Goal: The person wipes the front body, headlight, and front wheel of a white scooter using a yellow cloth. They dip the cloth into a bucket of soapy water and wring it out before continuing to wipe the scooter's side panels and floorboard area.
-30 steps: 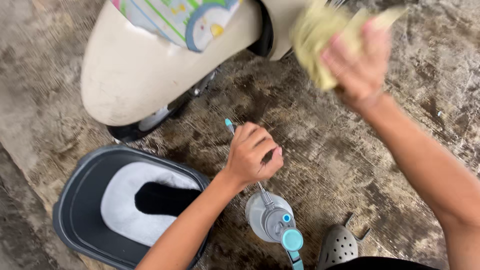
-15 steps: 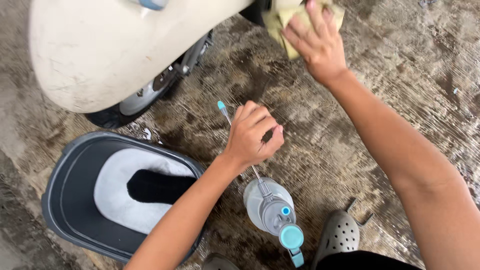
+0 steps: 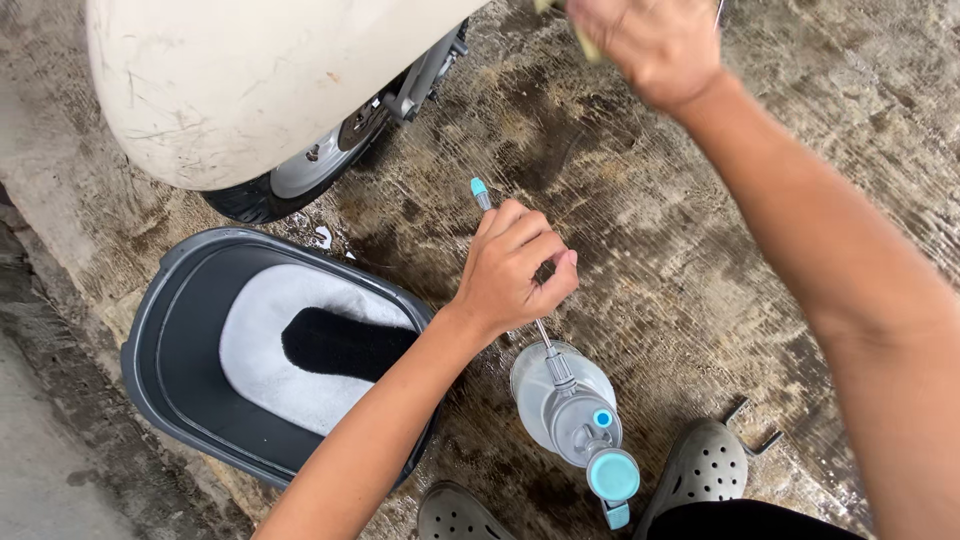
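From the head view, the left hand (image 3: 515, 262) is curled narrowly around the thin wand (image 3: 481, 193) of a clear pump sprayer bottle (image 3: 563, 402), whose turquoise nozzle tip pokes out just beyond the knuckles; the bottle stands on the wet concrete floor (image 3: 640, 250), just beside a dark grey basin (image 3: 160, 350) holding white foam and a black cloth (image 3: 340, 343). The right hand (image 3: 645, 45) is at the top edge, blurred, closed on a yellowish cloth (image 3: 583, 38). A cream scooter body (image 3: 250, 80) and its tyre (image 3: 255, 200) overhang the basin's far rim. Two grey clogs (image 3: 700, 465) crowd the bottom edge. Open floor lies to the right of the bottle.
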